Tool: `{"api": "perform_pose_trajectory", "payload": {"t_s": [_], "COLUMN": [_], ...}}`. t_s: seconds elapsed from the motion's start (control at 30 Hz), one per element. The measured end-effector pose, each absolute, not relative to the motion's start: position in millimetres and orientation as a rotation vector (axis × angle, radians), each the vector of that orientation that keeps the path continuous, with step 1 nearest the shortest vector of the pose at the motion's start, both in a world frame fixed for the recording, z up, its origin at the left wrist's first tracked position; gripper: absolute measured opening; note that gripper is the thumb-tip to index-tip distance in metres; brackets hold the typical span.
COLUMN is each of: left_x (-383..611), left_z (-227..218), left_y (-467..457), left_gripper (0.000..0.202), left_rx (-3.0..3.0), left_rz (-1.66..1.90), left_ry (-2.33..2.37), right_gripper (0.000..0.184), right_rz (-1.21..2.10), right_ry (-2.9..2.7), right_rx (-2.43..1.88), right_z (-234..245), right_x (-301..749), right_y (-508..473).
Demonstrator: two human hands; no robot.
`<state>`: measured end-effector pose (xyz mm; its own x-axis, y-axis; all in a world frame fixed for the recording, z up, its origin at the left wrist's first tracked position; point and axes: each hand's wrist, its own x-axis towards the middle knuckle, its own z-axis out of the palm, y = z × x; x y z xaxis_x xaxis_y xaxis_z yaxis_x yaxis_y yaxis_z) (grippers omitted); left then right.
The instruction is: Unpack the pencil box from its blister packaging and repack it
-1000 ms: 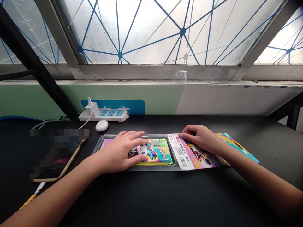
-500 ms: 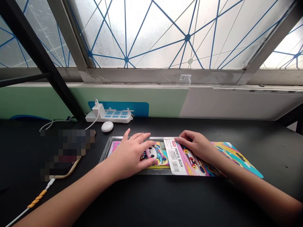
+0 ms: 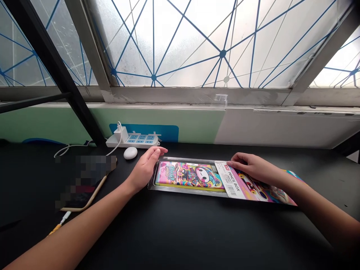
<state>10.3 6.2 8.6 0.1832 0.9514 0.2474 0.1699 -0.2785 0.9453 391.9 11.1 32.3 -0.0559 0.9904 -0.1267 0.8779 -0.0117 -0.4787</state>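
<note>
A colourful cartoon pencil box (image 3: pixel 188 175) lies in a clear plastic blister tray (image 3: pixel 157 185) on the black desk (image 3: pixel 174 232). Its printed backing card (image 3: pixel 253 185), labelled "PENCIL BOX", sticks out of the tray to the right. My left hand (image 3: pixel 146 167) stands on edge against the tray's left end, fingers together and stretched out, holding nothing. My right hand (image 3: pixel 251 167) lies flat on the card, fingertips pressing its left end where it overlaps the tray.
A white power strip (image 3: pixel 133 139) with a charger plugged in sits at the back by the wall, a small white oval case (image 3: pixel 130 152) in front of it. A phone (image 3: pixel 84 187) with a cable lies at the left. A black diagonal frame bar (image 3: pixel 56 71) rises at left.
My left hand has left the top of the pencil box and moved to the tray's left end. The box's whole face now shows. The view has shifted.
</note>
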Motion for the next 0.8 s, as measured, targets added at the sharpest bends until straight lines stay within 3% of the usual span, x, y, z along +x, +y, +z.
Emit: {"api": "perform_pose_trajectory", "payload": {"t_s": [0.23,0.53,0.8], "left_x": [22.0,19.5,22.1], "left_z": [2.1,1.7,3.4], "left_y": [-10.7,-10.5,-13.9], "left_gripper": [0.043,0.046,0.05], "left_rx": [1.732,1.743,1.607], "left_rz": [1.266,1.236,1.227], "left_ry": [0.984,0.962,0.921], "right_gripper": [0.062,0.055,0.062], "right_rz": [0.399,0.309,0.163], "right_ry": [-2.109,-2.254,-2.34], "right_rx": [-2.0,-1.917,-1.898], "right_z": [25.2,16.4,16.7], "right_x": [381.8,336.1,285.3], "right_y": [4.8,10.7,10.5]}}
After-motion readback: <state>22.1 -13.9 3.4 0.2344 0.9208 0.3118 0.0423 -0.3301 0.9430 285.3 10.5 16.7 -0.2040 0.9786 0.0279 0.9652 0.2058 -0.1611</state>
